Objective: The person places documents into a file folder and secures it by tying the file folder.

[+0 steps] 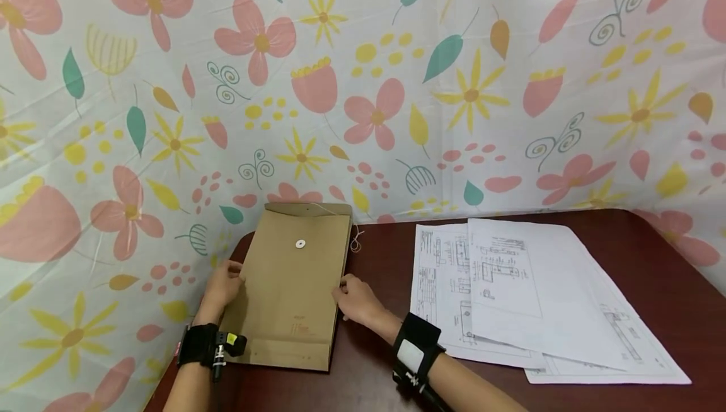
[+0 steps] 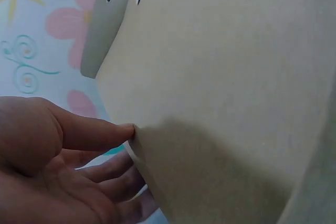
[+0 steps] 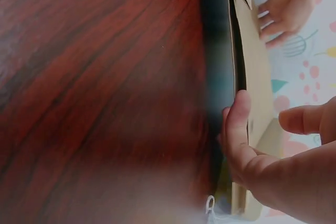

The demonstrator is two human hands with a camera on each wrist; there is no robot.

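Brown paper envelope [image 1: 292, 286] lying at the left end of the dark wooden table [image 1: 652, 273], flap end toward the flowered cloth backdrop [image 1: 363, 84], its left part jutting past the table's edge. Left hand [image 1: 222, 286] at the envelope's left edge: thumb on top and fingers [image 2: 113, 174] spread beneath in the left wrist view, lightly pinching the edge. Right hand [image 1: 357, 302] on the right edge, thumb [image 3: 237, 129] pressed along the paper's side and fingers curling toward it, gripping that edge; in the right wrist view the envelope lifted a little off the table there, a dark gap beneath. White round button clasp [image 1: 300, 244] on the envelope's face, thin string [image 1: 356, 239] trailing off the upper right corner. Stack of white printed drawings [image 1: 527, 292] spread on the table to the right, well apart from the envelope. Black wrist straps on both forearms.
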